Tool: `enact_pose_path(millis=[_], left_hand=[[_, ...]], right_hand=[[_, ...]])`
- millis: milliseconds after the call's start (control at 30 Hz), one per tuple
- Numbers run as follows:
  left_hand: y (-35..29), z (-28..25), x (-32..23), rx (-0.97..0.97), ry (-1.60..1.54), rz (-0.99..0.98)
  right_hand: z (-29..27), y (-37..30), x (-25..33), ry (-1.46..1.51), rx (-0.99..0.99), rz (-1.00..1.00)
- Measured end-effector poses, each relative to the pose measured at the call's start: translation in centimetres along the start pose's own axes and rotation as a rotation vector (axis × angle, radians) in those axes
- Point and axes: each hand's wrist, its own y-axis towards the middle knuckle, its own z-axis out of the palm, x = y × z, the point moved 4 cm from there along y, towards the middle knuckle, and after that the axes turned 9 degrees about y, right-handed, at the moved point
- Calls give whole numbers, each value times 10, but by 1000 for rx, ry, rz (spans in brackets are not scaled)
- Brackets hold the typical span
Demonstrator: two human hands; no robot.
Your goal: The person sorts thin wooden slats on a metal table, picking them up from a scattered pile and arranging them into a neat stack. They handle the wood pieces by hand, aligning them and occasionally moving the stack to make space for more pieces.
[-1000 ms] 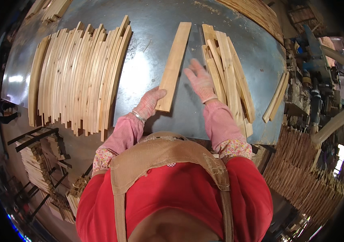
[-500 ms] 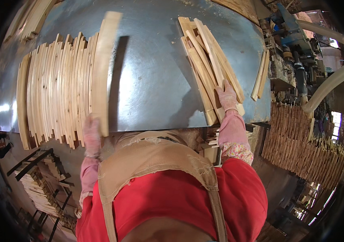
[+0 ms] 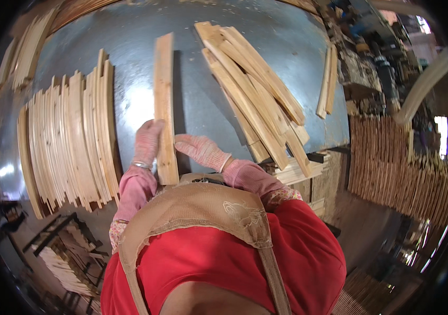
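A: Where is the wooden slat (image 3: 164,100) right now?

B: It lies lengthwise on the grey metal table (image 3: 208,113), running away from the person, its near end at the table's front edge. The left hand (image 3: 147,140) is curled against its left side near that end; the fingers wrap the edge, closed on the slat as far as I can see. The right hand (image 3: 201,149) lies just to the right with fingers stretched out flat, fingertips at the slat's right edge, gripping nothing.

A: How would you handle it well?

B: I'd judge it wants both edges steadied, so a long thin piece doesn't swing at the far end. Keep it flat and parallel to its neighbours.

A: What's around it?

B: To the left, a row of curved slats (image 3: 71,136) stands packed on edge, near but apart. To the right, a loose heap of straight slats (image 3: 253,97) lies fanned and crossing, its near ends overhanging the table's front. Two more thin strips (image 3: 327,81) lie by the right edge.

A: Anything in the way?

B: The heap's nearest pieces sit close to the right forearm; a careless sweep might knock them.
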Motion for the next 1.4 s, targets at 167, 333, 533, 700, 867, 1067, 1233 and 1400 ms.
enact_pose_path(millis=[167, 333, 533, 700, 867, 1067, 1233, 1400], left_hand=[[-20, -31, 37, -573, 790, 168], [-57, -84, 89, -658, 1303, -3], [-54, -55, 51, -623, 1066, 13], [-21, 49, -44, -488, 899, 794], [-24, 66, -180, -132, 1519, 903], [-20, 107, -157, 229, 954, 390], [-18, 215, -117, 419, 100, 401], [-59, 293, -109, 742, 249, 548]], right_hand=[[-187, -48, -40, -488, -828, -329], [-336, -92, -37, -1099, -920, 203], [-339, -99, -19, -707, -725, 255], [-269, -99, 2, -542, -520, -107], [-253, -117, 74, -1132, -167, -427], [-293, -137, 60, -302, -996, -327], [-132, -117, -76, 358, -595, -94], [-104, -177, -93, 886, -1012, -374]])
